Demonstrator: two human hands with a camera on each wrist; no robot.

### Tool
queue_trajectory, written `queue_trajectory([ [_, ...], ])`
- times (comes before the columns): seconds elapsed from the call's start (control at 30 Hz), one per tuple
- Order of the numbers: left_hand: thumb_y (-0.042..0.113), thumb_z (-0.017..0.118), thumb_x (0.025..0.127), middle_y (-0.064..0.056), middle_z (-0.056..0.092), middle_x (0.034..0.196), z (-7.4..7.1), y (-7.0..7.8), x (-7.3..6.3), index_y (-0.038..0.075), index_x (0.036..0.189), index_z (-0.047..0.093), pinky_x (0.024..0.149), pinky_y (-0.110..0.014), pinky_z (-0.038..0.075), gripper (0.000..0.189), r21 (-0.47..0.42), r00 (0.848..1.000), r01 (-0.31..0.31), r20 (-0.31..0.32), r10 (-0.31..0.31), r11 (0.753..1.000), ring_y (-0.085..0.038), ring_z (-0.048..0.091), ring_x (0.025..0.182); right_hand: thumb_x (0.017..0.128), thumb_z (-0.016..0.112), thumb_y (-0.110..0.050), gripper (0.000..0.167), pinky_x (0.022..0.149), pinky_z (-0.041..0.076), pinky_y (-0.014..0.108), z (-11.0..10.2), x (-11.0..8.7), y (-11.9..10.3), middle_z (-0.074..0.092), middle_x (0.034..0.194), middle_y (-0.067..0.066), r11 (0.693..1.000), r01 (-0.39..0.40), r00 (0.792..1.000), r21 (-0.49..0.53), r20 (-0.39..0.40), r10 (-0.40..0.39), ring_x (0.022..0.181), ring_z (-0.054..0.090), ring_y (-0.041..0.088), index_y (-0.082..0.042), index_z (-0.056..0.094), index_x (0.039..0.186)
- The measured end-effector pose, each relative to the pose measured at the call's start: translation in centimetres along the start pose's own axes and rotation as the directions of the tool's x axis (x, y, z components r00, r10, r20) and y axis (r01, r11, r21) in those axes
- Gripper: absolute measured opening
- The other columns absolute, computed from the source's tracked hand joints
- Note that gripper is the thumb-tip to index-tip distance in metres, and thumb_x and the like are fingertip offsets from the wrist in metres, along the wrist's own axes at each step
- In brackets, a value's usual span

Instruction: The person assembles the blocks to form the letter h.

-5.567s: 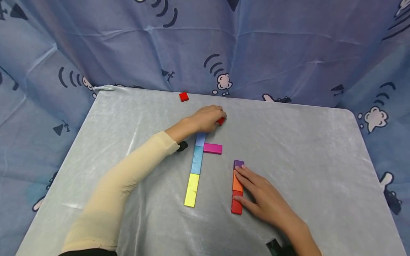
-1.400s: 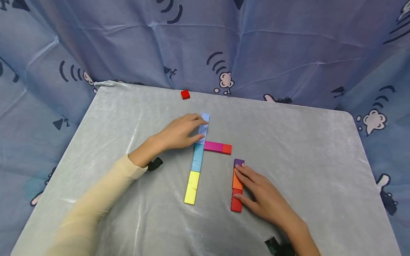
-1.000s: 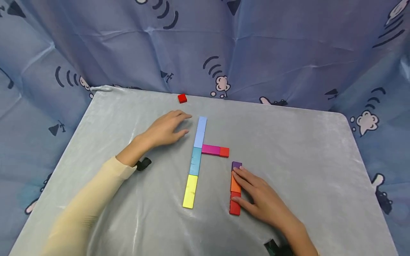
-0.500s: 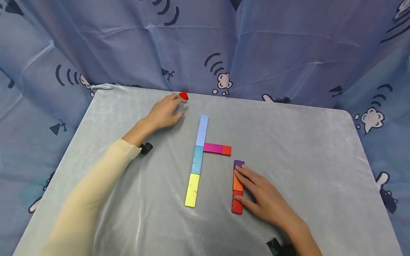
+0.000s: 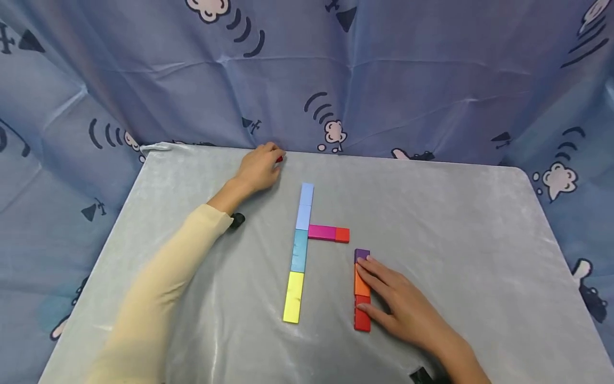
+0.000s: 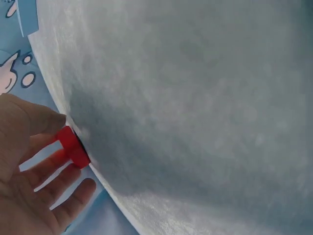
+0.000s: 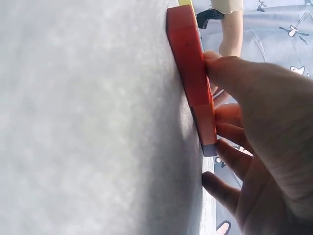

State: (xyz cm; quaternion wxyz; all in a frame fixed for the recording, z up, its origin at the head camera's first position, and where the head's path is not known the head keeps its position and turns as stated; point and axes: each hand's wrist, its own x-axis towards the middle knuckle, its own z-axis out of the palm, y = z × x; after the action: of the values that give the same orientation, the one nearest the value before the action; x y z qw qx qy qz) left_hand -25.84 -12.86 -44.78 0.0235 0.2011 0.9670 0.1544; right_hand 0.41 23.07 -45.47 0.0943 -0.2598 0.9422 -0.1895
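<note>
At the upper middle of the head view, by the far edge of the table (image 5: 431, 213), a small red block (image 5: 279, 158) is pinched by the curled fingers (image 6: 49, 122) of the left hand (image 5: 256, 168) — while, lower right, the short red-orange-purple row (image 5: 362, 290) is touched by the right hand (image 5: 403, 306), fingers straight and slightly spread.
</note>
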Motion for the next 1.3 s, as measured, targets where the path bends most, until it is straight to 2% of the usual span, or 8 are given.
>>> queue_trajectory([
  [0.27,0.009,0.061,0.101,-0.017,0.061,0.143,-0.2,-0.3,0.2,0.005,0.143,0.064,0.112,-0.05,0.052,0.042,0.005,1.0,-0.004,0.015,0.004,1.0,-0.038,0.057,0.13,0.093,0.08,-0.046,0.078,0.114,0.055,0.055,-0.2,0.1,0.1,0.047,0.167,0.001,1.0,0.002,1.0,0.0,-0.009,-0.002,0.151,0.05,0.027,-0.018,0.05,0.16],
  [0.43,0.005,0.061,0.099,-0.019,0.061,0.144,-0.5,-0.1,-0.3,0.004,0.14,0.066,0.113,-0.051,0.051,0.041,0.018,0.999,-0.01,0.031,0.01,1.0,-0.04,0.056,0.13,0.094,0.079,-0.048,0.079,0.114,0.055,0.055,-0.1,0.2,0.1,0.046,0.168,0.0,1.0,-0.006,1.0,0.003,0.001,0.006,0.151,0.05,0.027,-0.019,0.048,0.16],
  [0.67,0.001,0.063,0.099,-0.022,0.062,0.134,-1.5,0.1,-1.3,0.004,0.133,0.07,0.102,-0.052,0.056,0.035,0.056,0.996,-0.004,0.093,-0.001,0.998,-0.041,0.059,0.122,0.094,0.077,-0.05,0.081,0.119,0.051,0.055,-0.1,0.4,-0.1,0.042,0.17,-0.001,0.999,-0.028,0.999,0.018,0.039,0.027,0.155,0.045,0.026,-0.019,0.045,0.162],
  [0.9,0.005,0.064,0.1,-0.022,0.062,0.133,-2.1,0.1,-1.9,0.001,0.129,0.071,0.099,-0.051,0.058,0.029,0.079,0.992,-0.013,0.129,0.003,0.997,-0.039,0.063,0.12,0.094,0.078,-0.049,0.08,0.118,0.051,0.055,0.0,0.5,-0.2,0.044,0.169,-0.001,0.999,-0.032,0.999,0.028,0.031,0.031,0.154,0.046,0.027,-0.018,0.047,0.161],
  [1.0,0.004,0.063,0.1,-0.022,0.066,0.125,-2.1,0.1,-2.1,-0.002,0.121,0.071,0.093,-0.051,0.058,0.023,0.083,0.991,-0.028,0.132,0.017,0.996,-0.039,0.066,0.112,0.095,0.077,-0.049,0.079,0.119,0.051,0.056,0.0,0.4,-0.1,0.043,0.17,-0.001,0.999,-0.038,0.999,0.026,0.039,0.037,0.155,0.045,0.027,-0.019,0.046,0.161],
  [1.17,0.0,0.06,0.099,-0.018,0.069,0.102,-2.1,0.1,-2.4,0.0,0.103,0.07,0.081,-0.047,0.056,0.01,0.141,0.988,-0.075,0.142,0.055,0.987,-0.034,0.066,0.092,0.095,0.077,-0.048,0.079,0.118,0.051,0.056,-0.1,0.3,-0.1,0.043,0.17,0.0,0.999,-0.03,0.999,0.021,0.035,0.029,0.155,0.046,0.028,-0.018,0.046,0.161],
  [1.23,-0.001,0.061,0.099,-0.017,0.069,0.098,-2.1,0.1,-2.5,0.001,0.097,0.068,0.078,-0.046,0.055,0.008,0.161,0.987,-0.098,0.144,0.074,0.982,-0.033,0.065,0.089,0.095,0.077,-0.049,0.079,0.118,0.051,0.056,-0.1,0.3,-0.1,0.044,0.169,0.0,0.999,-0.028,0.999,0.02,0.032,0.027,0.155,0.046,0.028,-0.018,0.047,0.161],
  [1.3,0.001,0.063,0.099,-0.017,0.069,0.099,-2.3,0.3,-2.7,0.001,0.098,0.068,0.077,-0.046,0.055,0.005,0.161,0.986,-0.111,0.142,0.088,0.981,-0.033,0.065,0.089,0.095,0.077,-0.049,0.079,0.118,0.051,0.056,-0.2,0.2,-0.1,0.043,0.169,0.0,0.999,-0.031,0.999,0.017,0.035,0.031,0.155,0.046,0.027,-0.018,0.047,0.161],
])
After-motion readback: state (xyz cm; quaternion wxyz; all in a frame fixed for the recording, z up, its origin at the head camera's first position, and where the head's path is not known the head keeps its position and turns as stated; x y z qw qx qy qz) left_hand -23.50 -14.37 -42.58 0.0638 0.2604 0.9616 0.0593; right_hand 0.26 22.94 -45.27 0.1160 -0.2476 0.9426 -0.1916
